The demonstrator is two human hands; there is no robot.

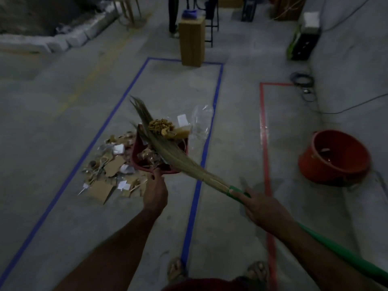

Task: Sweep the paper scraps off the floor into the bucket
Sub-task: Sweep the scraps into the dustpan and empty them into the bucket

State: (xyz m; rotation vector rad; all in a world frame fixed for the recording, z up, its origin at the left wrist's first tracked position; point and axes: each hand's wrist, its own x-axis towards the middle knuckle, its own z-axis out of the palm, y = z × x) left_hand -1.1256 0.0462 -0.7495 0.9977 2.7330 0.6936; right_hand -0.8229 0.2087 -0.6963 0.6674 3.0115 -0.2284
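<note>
Lying at far left, inside the blue tape outline (117,110): a large heap of paper scraps (109,173), cardboard and white bits, on the floor (63,122), not yet gathered. Just right of the heap, gripping the near edge of a red dustpan (147,156) with the left hand (156,192), fingers curled on the rim; pan already loaded with scraps and apparently lifted or tilted off the floor, though hard to tell. Lying across the pan, the grass head of the broom (168,148), holding the load down. Further right, clamping the green broom handle (239,191) in the right hand (264,208), forefinger stretched along it. Standing well apart at far right, beyond the red tape line (265,143): the orange bucket (336,158), mostly empty, something pale at the bottom. Judging from this: one panful collected but not dumped, most scraps remaining; several more loads likely needed.
</note>
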